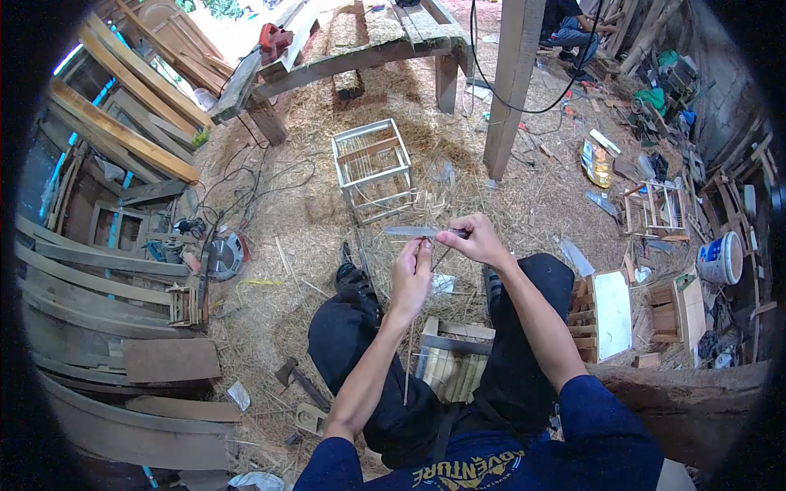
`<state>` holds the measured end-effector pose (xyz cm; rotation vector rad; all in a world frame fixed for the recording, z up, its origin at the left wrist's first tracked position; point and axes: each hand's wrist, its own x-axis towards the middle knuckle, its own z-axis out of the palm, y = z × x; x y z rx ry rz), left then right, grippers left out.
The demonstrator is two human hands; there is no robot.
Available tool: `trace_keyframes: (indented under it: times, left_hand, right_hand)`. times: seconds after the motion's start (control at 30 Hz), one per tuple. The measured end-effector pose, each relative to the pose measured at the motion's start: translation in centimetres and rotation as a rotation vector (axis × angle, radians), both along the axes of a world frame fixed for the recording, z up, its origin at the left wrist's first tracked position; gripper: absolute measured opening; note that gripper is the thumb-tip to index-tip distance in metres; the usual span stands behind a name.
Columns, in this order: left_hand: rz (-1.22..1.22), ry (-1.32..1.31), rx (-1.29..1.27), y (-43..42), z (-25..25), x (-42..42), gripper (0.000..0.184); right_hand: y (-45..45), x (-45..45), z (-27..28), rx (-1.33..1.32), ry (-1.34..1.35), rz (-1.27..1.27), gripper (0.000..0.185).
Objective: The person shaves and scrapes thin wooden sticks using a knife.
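My right hand [479, 240] is closed around the dark handle of a knife, its pale blade [407, 231] pointing left. Just below the blade, my left hand [411, 277] pinches a thin wooden strip [408, 372], which seems to run down past the wrist towards my lap. The fingertips of both hands are close together, and the blade lies across the strip's upper end. Between my legs stands a small slatted wooden frame [458, 329]. Beyond my hands, a larger cage-like wooden frame with thin bars [372, 168] rests on the shavings.
A workbench [360, 61] and a wooden post [514, 90] stand ahead. On the left are a circular saw [227, 255], cables, a hatchet [303, 380] and stacked boards [123, 278]. To the right are a white bucket [720, 259] and wooden boxes [612, 316]. Another person [571, 33] crouches far right.
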<state>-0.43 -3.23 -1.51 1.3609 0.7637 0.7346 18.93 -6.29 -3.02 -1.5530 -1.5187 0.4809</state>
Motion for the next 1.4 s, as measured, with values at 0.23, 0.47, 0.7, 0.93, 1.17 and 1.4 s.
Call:
trace_keyframes:
  times: [0.23, 0.47, 0.7, 0.93, 1.17, 1.4]
  left_hand:
    - [0.000, 0.040, 0.046, -0.7, -0.7, 0.6, 0.034]
    - [-0.079, -0.016, -0.115, -1.0, -0.4, 1.0, 0.032]
    - [-0.093, -0.062, -0.346, -1.3, 2.8, -0.2, 0.026]
    - [-0.068, -0.116, -0.377, -0.4, 0.9, 0.0, 0.027]
    - [-0.023, -0.066, -0.337, 0.7, 1.2, 0.0, 0.026]
    - [0.074, 0.088, 0.105, 0.8, -1.6, 1.5, 0.025]
  right_hand:
    - [-1.3, 1.5, 0.0, 0.083, -0.115, -0.097, 0.058]
    - [-2.0, 3.3, -1.7, 0.120, -0.320, -0.147, 0.051]
    - [-1.9, 3.5, -1.1, 0.039, -0.365, -0.182, 0.063]
    - [-1.3, 2.1, -3.5, -0.234, 0.200, 0.001, 0.063]
    - [-0.6, -0.2, -1.4, -0.217, 0.351, 0.135, 0.059]
    - [0.1, -0.3, -0.6, -0.175, 0.189, 0.056, 0.051]
